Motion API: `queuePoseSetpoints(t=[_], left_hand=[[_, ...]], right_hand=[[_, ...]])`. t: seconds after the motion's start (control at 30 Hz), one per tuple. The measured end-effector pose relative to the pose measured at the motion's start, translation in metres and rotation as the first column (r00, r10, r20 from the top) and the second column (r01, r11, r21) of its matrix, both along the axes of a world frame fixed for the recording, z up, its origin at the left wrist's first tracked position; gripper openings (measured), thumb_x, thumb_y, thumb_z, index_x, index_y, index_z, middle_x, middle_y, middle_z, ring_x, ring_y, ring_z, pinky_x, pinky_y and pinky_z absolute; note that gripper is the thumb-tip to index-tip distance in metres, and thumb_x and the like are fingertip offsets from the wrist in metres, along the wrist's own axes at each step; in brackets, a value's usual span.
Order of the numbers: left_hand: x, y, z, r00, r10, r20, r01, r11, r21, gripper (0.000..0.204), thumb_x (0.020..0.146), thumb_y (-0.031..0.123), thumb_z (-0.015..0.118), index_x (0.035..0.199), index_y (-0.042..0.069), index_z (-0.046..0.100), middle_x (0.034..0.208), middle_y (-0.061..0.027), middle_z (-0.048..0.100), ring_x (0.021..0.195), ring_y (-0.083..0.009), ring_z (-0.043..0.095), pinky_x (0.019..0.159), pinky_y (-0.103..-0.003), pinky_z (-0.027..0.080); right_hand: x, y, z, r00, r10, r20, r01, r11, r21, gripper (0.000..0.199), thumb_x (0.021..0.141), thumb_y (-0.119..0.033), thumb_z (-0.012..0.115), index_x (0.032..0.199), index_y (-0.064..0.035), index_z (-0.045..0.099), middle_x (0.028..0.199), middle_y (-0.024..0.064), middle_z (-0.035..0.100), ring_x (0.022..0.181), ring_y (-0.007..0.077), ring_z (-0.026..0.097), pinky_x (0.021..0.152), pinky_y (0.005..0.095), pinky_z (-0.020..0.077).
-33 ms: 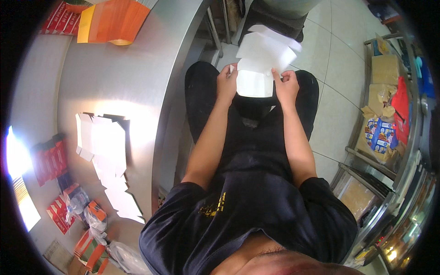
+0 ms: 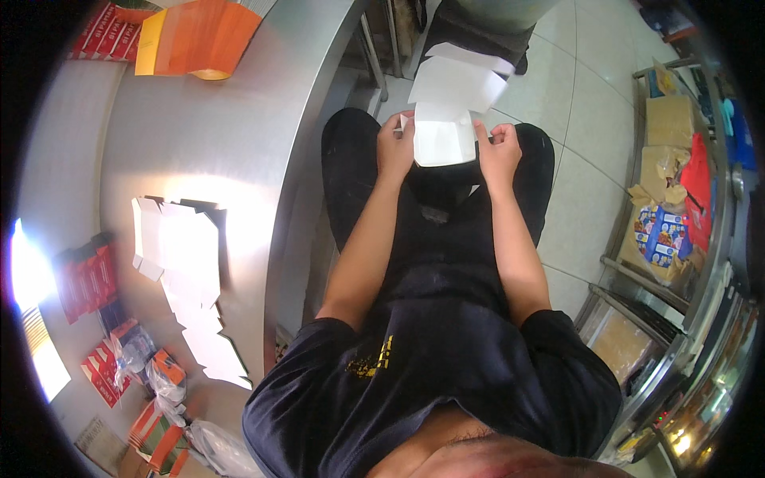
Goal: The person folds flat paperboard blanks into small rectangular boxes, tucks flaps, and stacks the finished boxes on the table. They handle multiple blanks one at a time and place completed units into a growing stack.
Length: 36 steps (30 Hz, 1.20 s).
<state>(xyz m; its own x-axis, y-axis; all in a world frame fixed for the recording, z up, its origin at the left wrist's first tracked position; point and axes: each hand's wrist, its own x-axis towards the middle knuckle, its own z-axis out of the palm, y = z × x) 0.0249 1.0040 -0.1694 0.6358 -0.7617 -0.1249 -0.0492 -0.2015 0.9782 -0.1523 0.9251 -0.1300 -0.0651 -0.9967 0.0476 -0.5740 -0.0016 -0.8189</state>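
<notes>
A white box [image 2: 446, 147] is held above the person's lap, between the knees. It is folded from thin card, plain and unprinted on the faces that show. Its shallow base lies nearest the person, with low walls standing around a smooth floor and the near corners cut at a slant. The inside is bright white, with soft grey shading along the walls. The lid [image 2: 456, 84] stands open on the far side, joined to the base along a fold; it is broad and greyer, with flaps along its far edge and a bluish-grey tint at the far right corner. A small pointed flap sticks out at the box's left side.

The left hand [image 2: 394, 150] grasps that left side, near the fold. The right hand [image 2: 500, 153] has its thumb against the right side and its fingers curled; whether they pinch the card cannot be told. Flat white card pieces [image 2: 189, 251] lie overlapping on the metal worktop [image 2: 239, 119] to the left.
</notes>
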Motion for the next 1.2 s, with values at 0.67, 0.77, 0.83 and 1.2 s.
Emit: queuePoseSetpoints(t=[0.67,0.77,0.83,1.2], left_hand=[[-0.014,-0.013,0.006,0.934,-0.152,-0.322,0.144,0.988,-0.049,0.033,0.091,0.017,0.076,0.12,0.001,0.069,0.1,-0.0049,0.075,0.089,-0.0098,0.067,0.077,-0.025,0.05],[-0.015,-0.014,0.013,0.891,-0.148,-0.429,0.135,0.989,-0.061,0.032,0.093,0.016,0.074,0.119,0.001,0.069,0.103,-0.0047,0.074,0.088,-0.0092,0.066,0.074,-0.026,0.05],[-0.013,-0.013,0.014,0.864,-0.175,-0.472,0.148,0.985,-0.094,0.03,0.094,0.016,0.073,0.119,0.0,0.069,0.104,-0.0052,0.074,0.088,-0.0091,0.066,0.073,-0.026,0.05],[-0.013,-0.013,0.008,0.896,-0.231,-0.378,0.199,0.972,-0.123,0.036,0.091,0.012,0.077,0.121,-0.004,0.067,0.105,-0.0091,0.072,0.086,-0.0113,0.066,0.076,-0.026,0.055]], right_hand=[[0.013,-0.003,-0.043,0.826,0.342,0.448,-0.484,0.838,0.252,0.019,0.096,-0.016,0.067,0.1,0.0022,0.071,0.091,0.0104,0.073,0.083,0.0175,0.071,0.075,0.0307,0.0552],[0.012,-0.006,-0.044,0.705,0.177,0.687,-0.537,0.766,0.353,0.024,0.099,-0.018,0.065,0.112,0.002,0.067,0.102,0.0109,0.071,0.088,0.0185,0.071,0.077,0.0312,0.0565],[0.01,-0.009,-0.044,0.642,0.11,0.759,-0.569,0.732,0.375,0.026,0.1,-0.019,0.065,0.116,0.0022,0.065,0.106,0.0112,0.071,0.09,0.0185,0.07,0.079,0.0311,0.0569],[0.019,-0.002,-0.044,0.756,0.339,0.559,-0.487,0.863,0.135,0.024,0.095,-0.015,0.072,0.107,0.0051,0.068,0.092,0.0115,0.073,0.082,0.0179,0.073,0.071,0.0304,0.0574]])
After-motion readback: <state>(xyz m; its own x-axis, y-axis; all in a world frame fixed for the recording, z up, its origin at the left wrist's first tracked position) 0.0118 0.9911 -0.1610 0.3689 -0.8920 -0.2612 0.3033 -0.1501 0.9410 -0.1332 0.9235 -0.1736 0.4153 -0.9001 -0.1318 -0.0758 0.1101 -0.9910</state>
